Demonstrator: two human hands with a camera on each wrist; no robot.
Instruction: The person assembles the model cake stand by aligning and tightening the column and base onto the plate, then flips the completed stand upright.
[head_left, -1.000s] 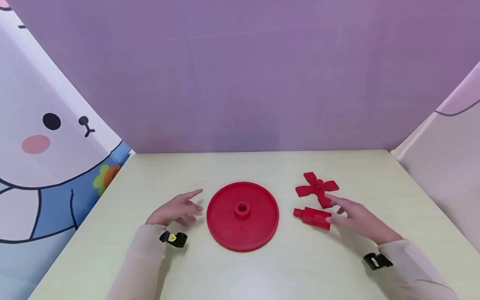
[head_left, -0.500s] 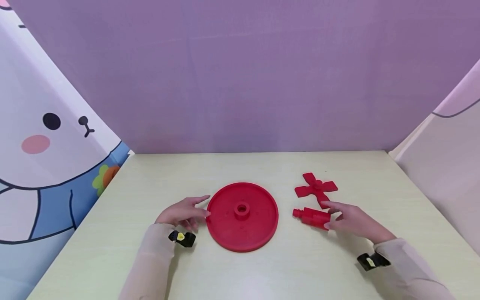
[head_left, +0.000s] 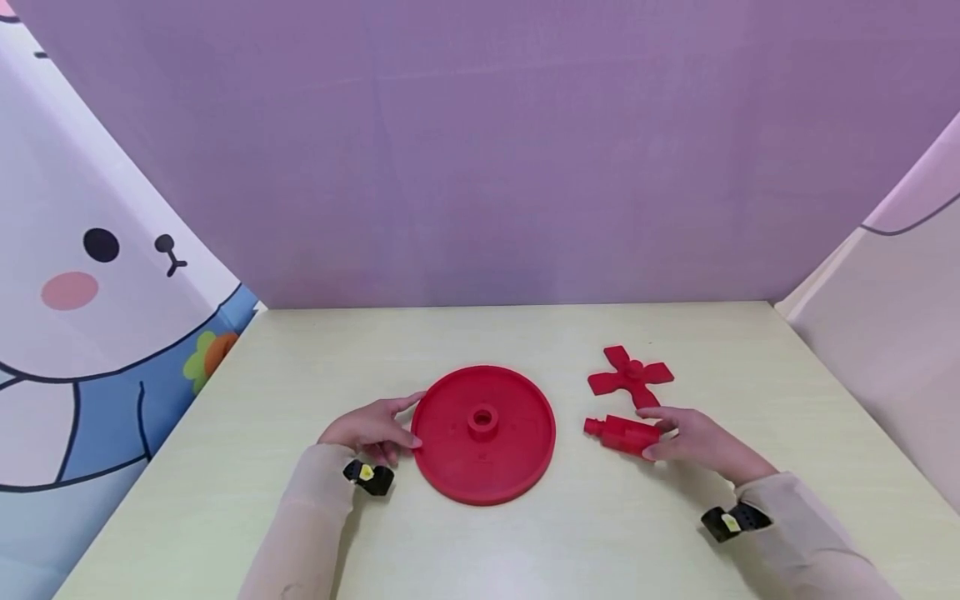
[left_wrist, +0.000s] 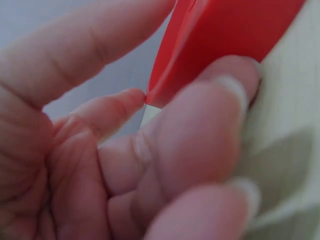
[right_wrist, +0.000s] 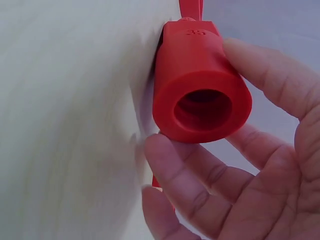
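Observation:
A shallow red round plate (head_left: 487, 467) with a raised hollow hub lies on the table. My left hand (head_left: 363, 429) pinches its left edge; in the left wrist view several fingers bear on the red plate wall (left_wrist: 240, 30). To the right, a red hollow cylinder (head_left: 626, 433) with a narrow neck points its neck leftward. My right hand (head_left: 697, 442) grips its wide end between thumb and fingers. The right wrist view shows the cylinder's round opening toward the camera and raised marks on its body (right_wrist: 187, 57).
Just behind the cylinder lies a flat red four-bladed piece (head_left: 633, 375), one blade reaching close to my right fingertips. The pale table (head_left: 360, 350) ends at a purple back panel (head_left: 480, 167). A cartoon-printed panel (head_left: 135, 333) stands at left, a pale one (head_left: 892, 333) at right.
My left hand has moved right, from beside the plate onto its edge. My right hand has shifted left and closed on the cylinder's wide end. The red pieces lie nearly where they were.

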